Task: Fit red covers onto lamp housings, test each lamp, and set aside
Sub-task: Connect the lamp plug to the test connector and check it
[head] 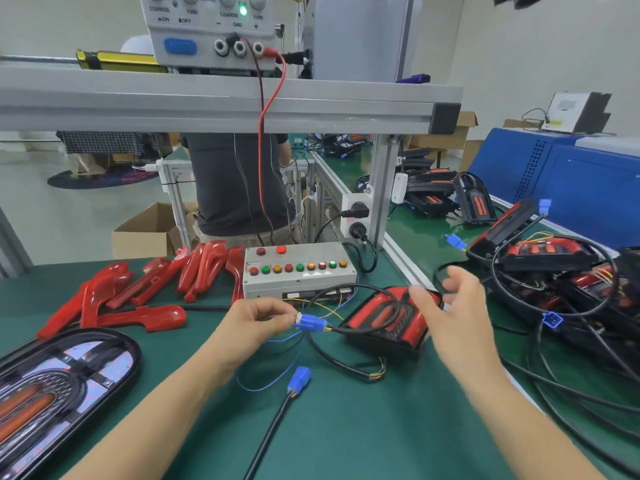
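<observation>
A lamp with its red cover fitted [384, 323] lies on the green mat in front of the grey test box [298, 268], whose coloured buttons face me. My left hand [258, 318] pinches the white plug mated to the lamp's blue connector [313, 323]. My right hand [453, 306] hovers blurred just right of the lamp, fingers spread and holding nothing. Loose red covers [138, 292] lie at the back left. An uncovered lamp housing [59, 393] sits at the near left. A second blue connector [299, 377] on a black cable lies near me.
A pile of finished lamps with black cables [554, 271] fills the right side of the mat. A power supply [211, 29] stands on the aluminium shelf above, with red and black leads hanging down. A person in a dark shirt stands behind the bench.
</observation>
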The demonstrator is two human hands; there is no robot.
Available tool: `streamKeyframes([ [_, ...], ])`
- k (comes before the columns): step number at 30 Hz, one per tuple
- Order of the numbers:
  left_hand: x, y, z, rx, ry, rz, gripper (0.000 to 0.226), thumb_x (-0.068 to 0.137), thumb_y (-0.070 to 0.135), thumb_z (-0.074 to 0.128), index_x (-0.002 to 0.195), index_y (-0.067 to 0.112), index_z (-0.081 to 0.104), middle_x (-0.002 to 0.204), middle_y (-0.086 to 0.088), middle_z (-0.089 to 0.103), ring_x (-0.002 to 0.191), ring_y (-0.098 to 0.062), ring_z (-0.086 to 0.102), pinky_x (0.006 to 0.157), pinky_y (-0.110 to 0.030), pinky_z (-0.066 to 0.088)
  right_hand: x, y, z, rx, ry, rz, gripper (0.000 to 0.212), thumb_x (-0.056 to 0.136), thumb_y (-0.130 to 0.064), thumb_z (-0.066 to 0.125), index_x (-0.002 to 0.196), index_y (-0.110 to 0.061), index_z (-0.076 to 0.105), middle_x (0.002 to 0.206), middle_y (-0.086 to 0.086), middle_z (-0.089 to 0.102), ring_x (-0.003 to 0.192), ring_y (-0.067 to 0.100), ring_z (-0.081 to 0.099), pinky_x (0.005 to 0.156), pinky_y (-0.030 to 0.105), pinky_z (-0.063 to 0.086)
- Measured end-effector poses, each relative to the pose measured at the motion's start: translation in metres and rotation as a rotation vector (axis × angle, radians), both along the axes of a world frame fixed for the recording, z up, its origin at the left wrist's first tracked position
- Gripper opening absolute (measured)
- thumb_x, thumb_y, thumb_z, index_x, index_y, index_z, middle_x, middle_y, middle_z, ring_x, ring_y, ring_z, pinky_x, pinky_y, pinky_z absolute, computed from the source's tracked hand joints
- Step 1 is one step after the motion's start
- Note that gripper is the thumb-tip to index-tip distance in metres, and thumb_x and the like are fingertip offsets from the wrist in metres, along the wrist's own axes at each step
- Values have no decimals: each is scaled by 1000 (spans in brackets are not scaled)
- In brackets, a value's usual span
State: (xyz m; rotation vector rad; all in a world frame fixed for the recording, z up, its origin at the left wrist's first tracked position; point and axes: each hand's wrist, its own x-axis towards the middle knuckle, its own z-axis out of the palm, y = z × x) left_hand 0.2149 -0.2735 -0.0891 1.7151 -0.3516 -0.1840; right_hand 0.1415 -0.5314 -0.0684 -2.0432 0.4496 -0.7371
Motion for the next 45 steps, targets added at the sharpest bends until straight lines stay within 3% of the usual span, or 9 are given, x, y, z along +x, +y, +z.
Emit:
streamKeyframes([
  [3,-5,3,-5,45,-66,-12,18,87,2,65,86,15,76,72,9,69,59,4,55,58,-4,39,-1,-10,-14,498,311,44,80,88,-41,68,149,-10,28,122,-1,54,105,19,54,95,36,41],
  [8,-9,-5,-7,355,-244,-115,25,89,11,66,92,32,78,78,9,67,77,-6,59,77,-16,41,12,-12,-29,951,273,166,15,92,-15,62,105,-7,66,73,5,75,62,17,68,59,31,53],
  [11,-9,-1,-5,446,-261,-95,22,89,9,66,91,28,78,84,3,72,85,-18,63,83,-29,47,9,-18,-31,949,158,99,9,91,-10,59,97,-10,65,71,5,74,62,20,67,65,33,52],
  [16,-9,8,-7,564,-315,-101,22,86,8,68,85,27,79,64,14,60,65,-5,51,69,-17,37,-5,-40,-26,771,-70,-131,14,87,-23,60,97,-14,58,107,16,69,101,35,65,99,52,48],
  [22,-9,-9,-7,884,-565,-106,21,95,27,56,96,40,72,69,13,51,67,-1,38,80,-8,18,-10,-52,0,740,-232,-43,18,89,-23,56,104,-17,63,90,1,71,74,13,67,70,30,50],
  [25,-6,-10,-5,955,-543,-20,23,93,25,54,96,39,72,83,16,65,74,2,47,83,-20,24,-9,-60,4,817,-309,-37,26,89,-20,54,111,-11,62,88,2,68,79,16,64,75,30,51],
  [30,-3,-4,0,946,-443,87,24,89,19,56,92,33,75,97,14,72,97,-9,60,93,-26,37,-17,-69,9,1028,-473,22,13,92,-17,50,86,-19,61,62,-9,71,57,3,67,49,15,52],
  [40,-11,-29,-2,936,-588,-64,21,94,27,53,96,37,71,69,19,55,75,-6,49,90,-24,23,1,-30,-20,912,9,428,26,93,-14,48,82,-10,71,81,15,75,62,22,71,55,30,58],
  [45,-10,-17,-6,927,-548,-102,18,93,31,57,98,39,72,71,18,52,75,-4,47,92,-23,27,5,-14,-43,861,147,468,23,93,-24,54,105,-8,68,94,15,75,76,25,73,67,35,56],
])
